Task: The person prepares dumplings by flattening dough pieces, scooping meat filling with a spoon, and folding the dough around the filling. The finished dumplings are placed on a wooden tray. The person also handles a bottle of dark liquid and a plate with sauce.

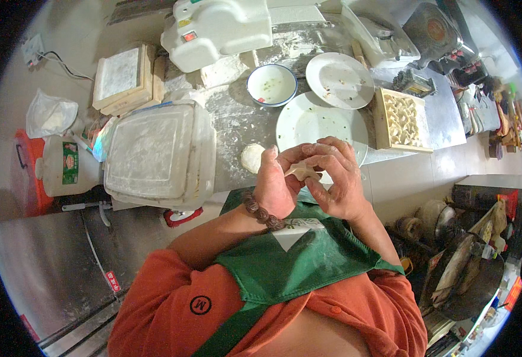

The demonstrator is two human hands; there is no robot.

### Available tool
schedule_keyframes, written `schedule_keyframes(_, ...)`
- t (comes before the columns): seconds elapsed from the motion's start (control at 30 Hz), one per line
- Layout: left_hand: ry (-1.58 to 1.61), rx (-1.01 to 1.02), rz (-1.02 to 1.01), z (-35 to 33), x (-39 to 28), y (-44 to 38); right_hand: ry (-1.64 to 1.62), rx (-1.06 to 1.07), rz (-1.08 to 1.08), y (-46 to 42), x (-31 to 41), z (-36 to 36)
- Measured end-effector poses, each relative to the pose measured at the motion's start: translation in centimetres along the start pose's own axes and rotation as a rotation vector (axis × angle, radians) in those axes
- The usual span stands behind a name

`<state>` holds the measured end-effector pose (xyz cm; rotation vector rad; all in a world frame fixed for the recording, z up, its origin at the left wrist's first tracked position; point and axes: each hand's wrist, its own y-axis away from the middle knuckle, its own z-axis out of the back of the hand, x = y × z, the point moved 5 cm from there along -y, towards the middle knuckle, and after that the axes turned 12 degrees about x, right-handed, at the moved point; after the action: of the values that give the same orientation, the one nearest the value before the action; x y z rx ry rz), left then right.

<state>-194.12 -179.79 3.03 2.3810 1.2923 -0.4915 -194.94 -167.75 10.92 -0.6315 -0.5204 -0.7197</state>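
Both floury hands pinch one folded dumpling (303,171) in front of the green apron. My left hand (281,178) grips its left side, a beaded bracelet on that wrist. My right hand (339,178) has thumb and fingertips on its right side. Beyond the hands lies a large white plate (319,120) with green scraps. A round piece of dough (253,158) rests on the floured table (229,129) just left of my left hand. Farther off stand a blue-rimmed bowl (271,85) and a smaller white plate (340,80) that overlaps the large one.
A wooden tray (383,120) of shaped dumplings is at the right. At the left are a lidded plastic box (160,154), stacked wooden boxes (120,78) and a white jug (71,165). A white machine (221,33) and a clear plastic bin (381,40) stand at the back.
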Motion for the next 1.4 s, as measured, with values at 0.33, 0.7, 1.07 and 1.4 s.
schedule_keyframes(0.33,-0.091,-0.121,-0.107,3.9,-1.5,1.7,-0.079,-0.035,-0.303,4.1,-6.8,2.6)
schedule_keyframes(0.7,-0.451,-0.390,-0.096,18.2,-3.7,14.5,0.427,-0.649,-0.955,19.9,-30.2,22.1)
schedule_keyframes(1.07,-0.636,-0.627,-0.099,15.8,-3.6,22.6,0.370,-0.643,-1.098,16.7,-40.6,21.4)
schedule_keyframes(1.4,-0.616,-0.731,-0.136,13.8,-0.1,28.6,0.199,-0.667,-1.209,16.5,-46.3,18.9)
